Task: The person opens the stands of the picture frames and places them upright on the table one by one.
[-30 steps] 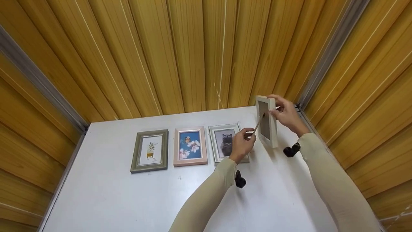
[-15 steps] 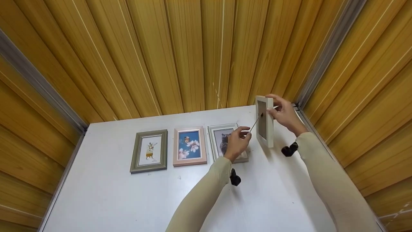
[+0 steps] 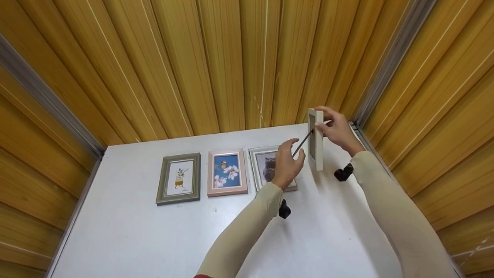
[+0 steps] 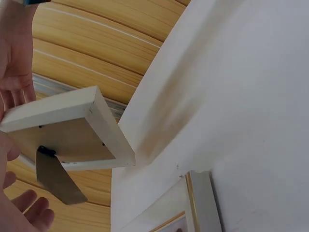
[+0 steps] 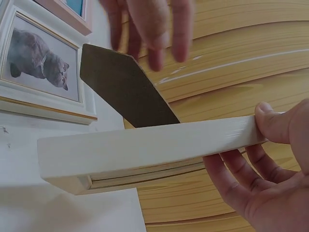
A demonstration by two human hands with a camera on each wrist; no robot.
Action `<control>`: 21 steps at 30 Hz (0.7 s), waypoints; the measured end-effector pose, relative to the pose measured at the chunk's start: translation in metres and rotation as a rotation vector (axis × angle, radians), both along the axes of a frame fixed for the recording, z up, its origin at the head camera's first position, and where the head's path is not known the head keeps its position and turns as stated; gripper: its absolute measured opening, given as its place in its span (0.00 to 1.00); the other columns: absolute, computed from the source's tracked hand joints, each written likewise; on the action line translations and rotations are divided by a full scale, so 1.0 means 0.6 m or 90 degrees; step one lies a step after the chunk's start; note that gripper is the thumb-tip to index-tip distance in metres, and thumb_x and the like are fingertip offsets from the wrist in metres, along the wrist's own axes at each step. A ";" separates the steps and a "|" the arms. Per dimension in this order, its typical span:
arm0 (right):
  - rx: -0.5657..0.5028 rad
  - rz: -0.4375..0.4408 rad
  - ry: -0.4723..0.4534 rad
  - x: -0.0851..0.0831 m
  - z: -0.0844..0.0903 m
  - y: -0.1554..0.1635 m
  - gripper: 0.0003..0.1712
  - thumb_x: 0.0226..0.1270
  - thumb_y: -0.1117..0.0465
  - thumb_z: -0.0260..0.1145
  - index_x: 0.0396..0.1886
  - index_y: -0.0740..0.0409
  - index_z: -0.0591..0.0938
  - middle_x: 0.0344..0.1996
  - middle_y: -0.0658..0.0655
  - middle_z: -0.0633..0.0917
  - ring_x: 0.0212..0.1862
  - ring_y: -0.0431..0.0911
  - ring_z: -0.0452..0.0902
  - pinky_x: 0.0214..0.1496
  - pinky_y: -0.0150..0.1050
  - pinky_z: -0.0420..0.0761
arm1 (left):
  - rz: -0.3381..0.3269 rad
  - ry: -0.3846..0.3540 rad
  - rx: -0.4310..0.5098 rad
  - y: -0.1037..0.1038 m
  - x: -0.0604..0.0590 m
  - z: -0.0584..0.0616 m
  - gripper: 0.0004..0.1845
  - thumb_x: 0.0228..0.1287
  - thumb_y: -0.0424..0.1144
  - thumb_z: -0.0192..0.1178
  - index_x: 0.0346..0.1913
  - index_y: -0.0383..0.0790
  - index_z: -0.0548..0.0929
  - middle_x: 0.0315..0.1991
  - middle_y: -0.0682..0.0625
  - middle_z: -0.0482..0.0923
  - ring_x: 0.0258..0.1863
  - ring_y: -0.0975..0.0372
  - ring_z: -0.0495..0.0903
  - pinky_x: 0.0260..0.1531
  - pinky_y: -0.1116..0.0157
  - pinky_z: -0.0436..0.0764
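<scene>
right grip [image 3: 339, 132]: holds cream frame [image 3: 319, 146], right of centre
left grip [image 3: 287, 166]: wide, pinch released
stand [image 5: 123, 87]: juts out, seemingly free

The left grip [image 3: 288, 164] hides part of the cat picture [image 3: 268, 170]; the right wrist view crops the pink frame [image 5: 74, 18].

Picture frame [image 5: 145, 147]: cream-white, rectangular. Held upright, long sides running up and down, by the right hand [image 3: 339, 133], near the upper right corner of the white board [image 3: 231, 235]. Brown backing [image 4: 79, 140] turned toward the board's left edge. Flat dark stand [image 5: 120, 84] swung out at a slant, attached at a black hinge [image 4: 47, 151]; free end cut at angles.
</scene>
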State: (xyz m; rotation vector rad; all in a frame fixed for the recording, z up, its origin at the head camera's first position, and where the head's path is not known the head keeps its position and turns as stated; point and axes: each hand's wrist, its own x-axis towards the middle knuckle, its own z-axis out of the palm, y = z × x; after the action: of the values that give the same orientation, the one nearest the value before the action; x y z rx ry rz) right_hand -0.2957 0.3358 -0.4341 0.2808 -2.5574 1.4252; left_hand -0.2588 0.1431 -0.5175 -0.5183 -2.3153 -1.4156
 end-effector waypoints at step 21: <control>0.071 -0.055 0.011 0.003 0.009 -0.036 0.30 0.73 0.66 0.67 0.72 0.49 0.74 0.48 0.63 0.84 0.43 0.54 0.82 0.42 0.46 0.85 | -0.042 -0.207 0.073 0.072 0.021 0.013 0.33 0.64 0.38 0.71 0.69 0.32 0.73 0.57 0.36 0.83 0.54 0.48 0.85 0.49 0.63 0.84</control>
State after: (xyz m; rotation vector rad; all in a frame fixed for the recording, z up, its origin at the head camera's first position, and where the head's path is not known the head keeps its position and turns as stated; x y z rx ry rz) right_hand -0.2937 0.3141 -0.4287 0.1952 -2.6062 1.2468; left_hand -0.2462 0.1866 -0.5097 -0.3558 -2.4598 -1.7665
